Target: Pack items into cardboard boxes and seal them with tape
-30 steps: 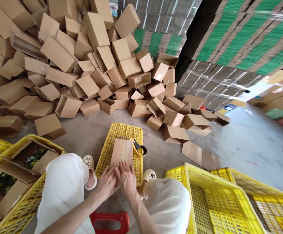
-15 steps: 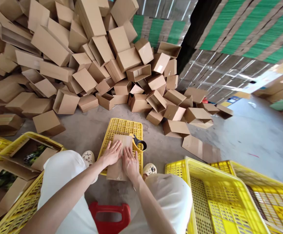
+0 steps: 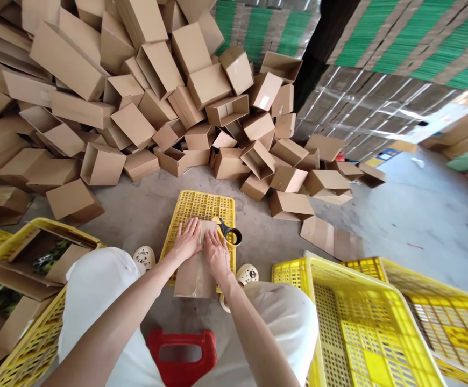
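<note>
A closed cardboard box (image 3: 196, 277) with a strip of clear tape along its top lies on an upturned yellow plastic crate (image 3: 207, 203) between my feet. My left hand (image 3: 188, 239) rests flat on the left part of the box top, fingers stretched forward. Beside it, my right hand (image 3: 217, 252) lies flat along the right part, close to the tape seam. Just right of the fingertips, a tape dispenser (image 3: 229, 234) with a black ring and a yellow part sits on the crate.
Many open cardboard boxes (image 3: 137, 126) are heaped ahead. At the left, a yellow crate (image 3: 40, 328) holds open boxes with dark green contents. Yellow crates (image 3: 363, 322) stand at my right. Below me is a red stool (image 3: 183, 355). Strapped cardboard stacks (image 3: 359, 107) rise behind.
Both hands have slid slightly forward along the box top, toward its far end. The view has shifted a little; the box and tape dispenser stay in place on the crate.
</note>
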`<state>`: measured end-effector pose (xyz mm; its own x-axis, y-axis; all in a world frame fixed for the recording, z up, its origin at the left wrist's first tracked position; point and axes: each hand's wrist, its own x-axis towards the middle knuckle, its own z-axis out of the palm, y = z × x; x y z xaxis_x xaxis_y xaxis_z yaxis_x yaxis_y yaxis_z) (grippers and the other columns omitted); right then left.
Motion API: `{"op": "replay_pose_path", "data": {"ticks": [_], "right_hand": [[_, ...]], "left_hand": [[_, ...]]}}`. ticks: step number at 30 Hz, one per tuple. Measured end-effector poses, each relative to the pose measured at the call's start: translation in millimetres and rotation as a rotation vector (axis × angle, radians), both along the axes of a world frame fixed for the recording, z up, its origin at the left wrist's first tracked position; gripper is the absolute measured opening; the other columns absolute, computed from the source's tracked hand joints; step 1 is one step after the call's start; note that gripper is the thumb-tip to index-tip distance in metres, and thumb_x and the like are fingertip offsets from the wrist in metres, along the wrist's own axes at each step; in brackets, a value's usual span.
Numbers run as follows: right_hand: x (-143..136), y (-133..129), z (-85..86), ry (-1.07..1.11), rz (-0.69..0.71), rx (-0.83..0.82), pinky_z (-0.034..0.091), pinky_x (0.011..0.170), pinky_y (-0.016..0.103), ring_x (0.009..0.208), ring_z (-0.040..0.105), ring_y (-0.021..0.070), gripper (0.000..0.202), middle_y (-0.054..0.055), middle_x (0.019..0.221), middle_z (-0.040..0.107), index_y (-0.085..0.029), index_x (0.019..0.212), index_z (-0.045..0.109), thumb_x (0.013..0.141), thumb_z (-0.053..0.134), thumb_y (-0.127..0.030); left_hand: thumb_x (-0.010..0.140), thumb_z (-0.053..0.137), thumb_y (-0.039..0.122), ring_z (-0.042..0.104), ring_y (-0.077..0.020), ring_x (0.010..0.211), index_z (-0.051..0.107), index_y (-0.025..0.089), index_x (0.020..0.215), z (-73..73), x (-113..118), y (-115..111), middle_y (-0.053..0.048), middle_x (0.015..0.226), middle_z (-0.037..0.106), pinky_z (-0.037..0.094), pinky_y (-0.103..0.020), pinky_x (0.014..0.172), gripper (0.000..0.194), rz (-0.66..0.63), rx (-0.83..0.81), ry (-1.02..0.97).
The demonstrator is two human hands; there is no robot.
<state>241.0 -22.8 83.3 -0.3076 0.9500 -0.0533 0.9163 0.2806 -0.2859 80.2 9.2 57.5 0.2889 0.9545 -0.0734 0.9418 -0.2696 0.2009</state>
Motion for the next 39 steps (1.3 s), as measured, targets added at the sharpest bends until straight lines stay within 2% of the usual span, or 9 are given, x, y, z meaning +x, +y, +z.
{"op": "replay_pose_path", "data": {"ticks": [10, 13, 15, 18, 23, 26, 30, 34, 39], "right_hand": [[31, -102, -5.0, 0.043, 0.110, -0.005, 0.041, 0.125, 0.057, 0.161, 0.030, 0.0416, 0.087, 0.022, 0.176, 0.025, -0.021, 0.167, 0.042, 0.095, 0.077, -0.053], [31, -127, -7.5, 0.057, 0.139, -0.018, 0.045, 0.122, 0.057, 0.161, 0.029, 0.0452, 0.096, 0.016, 0.180, 0.014, -0.033, 0.167, 0.042, 0.084, 0.089, -0.045], [30, -140, -13.1, 0.086, 0.103, 0.017, 0.054, 0.116, 0.048, 0.154, 0.046, 0.0398, 0.087, 0.013, 0.180, 0.015, -0.038, 0.165, 0.045, 0.088, 0.085, -0.033], [30, -150, -23.1, 0.142, 0.037, 0.080, 0.063, 0.102, 0.033, 0.137, 0.066, 0.0288, 0.060, 0.010, 0.176, 0.032, -0.036, 0.156, 0.058, 0.099, 0.068, -0.021], [38, -150, -28.6, 0.307, 0.087, 0.057, 0.059, 0.111, 0.038, 0.136, 0.067, 0.0265, 0.042, 0.008, 0.161, 0.058, -0.031, 0.142, 0.073, 0.105, 0.054, -0.022], [43, -150, -26.0, 0.462, 0.005, 0.068, 0.056, 0.114, 0.043, 0.142, 0.062, 0.0283, 0.049, 0.014, 0.156, 0.062, -0.024, 0.153, 0.063, 0.104, 0.056, -0.029], [43, -148, -16.3, 0.525, -0.063, 0.015, 0.061, 0.102, 0.040, 0.127, 0.073, 0.0249, 0.077, 0.011, 0.133, 0.078, -0.024, 0.170, 0.033, 0.099, 0.062, -0.032], [41, -145, 12.8, 0.469, -0.068, -0.016, 0.065, 0.090, 0.033, 0.102, 0.082, 0.0245, 0.064, 0.008, 0.114, 0.085, -0.024, 0.166, 0.043, 0.104, 0.055, -0.034], [35, -132, 72.8, 0.346, -0.209, 0.123, 0.063, 0.080, 0.028, 0.086, 0.083, 0.0237, 0.049, 0.004, 0.104, 0.086, -0.029, 0.151, 0.064, 0.107, 0.055, -0.049]], "left_hand": [[0.104, 0.037, 0.010, 0.030, -0.0267, 0.164, 0.030, 0.018, 0.170, -24.9, -9, -152, -0.013, 0.175, 0.034, 0.038, -0.051, 0.129, 0.067, -0.103, 0.159, -0.155], [0.105, 0.039, 0.012, 0.034, -0.0276, 0.162, 0.031, 0.023, 0.170, -25.7, -12, -191, -0.011, 0.174, 0.038, 0.042, -0.055, 0.126, 0.067, -0.086, 0.148, -0.169], [0.104, 0.045, 0.013, 0.035, -0.0282, 0.162, 0.038, 0.026, 0.167, -26.5, -12, -206, -0.009, 0.173, 0.040, 0.045, -0.055, 0.124, 0.065, -0.087, 0.149, -0.197], [0.099, 0.045, 0.003, 0.040, -0.0248, 0.159, 0.058, 0.029, 0.155, -30.2, -14, -214, -0.005, 0.169, 0.048, 0.049, -0.047, 0.122, 0.064, -0.074, 0.172, -0.260], [0.104, 0.044, 0.009, 0.046, -0.0245, 0.155, 0.061, 0.032, 0.152, -38.3, -22, -210, -0.005, 0.168, 0.050, 0.051, -0.044, 0.122, 0.056, 0.052, 0.222, -0.391], [0.108, 0.053, 0.028, 0.052, -0.0288, 0.152, 0.041, 0.032, 0.166, -37.5, -26, -208, -0.008, 0.168, 0.049, 0.050, -0.049, 0.121, 0.059, 0.194, 0.191, -0.465], [0.108, 0.054, 0.031, 0.064, -0.0248, 0.140, 0.038, 0.033, 0.167, -26.3, -29, -205, -0.006, 0.158, 0.061, 0.058, -0.042, 0.113, 0.062, 0.152, 0.064, -0.609], [0.108, 0.055, 0.037, 0.082, -0.0250, 0.105, 0.062, 0.029, 0.152, 7.1, -32, -198, -0.007, 0.134, 0.078, 0.067, -0.034, 0.088, 0.045, 0.196, 0.090, -0.593], [0.110, 0.052, 0.049, 0.081, -0.0210, 0.070, 0.074, 0.029, 0.139, 76.8, -42, -175, -0.007, 0.094, 0.086, 0.056, -0.024, 0.063, 0.041, 0.247, 0.235, -0.389]]}}
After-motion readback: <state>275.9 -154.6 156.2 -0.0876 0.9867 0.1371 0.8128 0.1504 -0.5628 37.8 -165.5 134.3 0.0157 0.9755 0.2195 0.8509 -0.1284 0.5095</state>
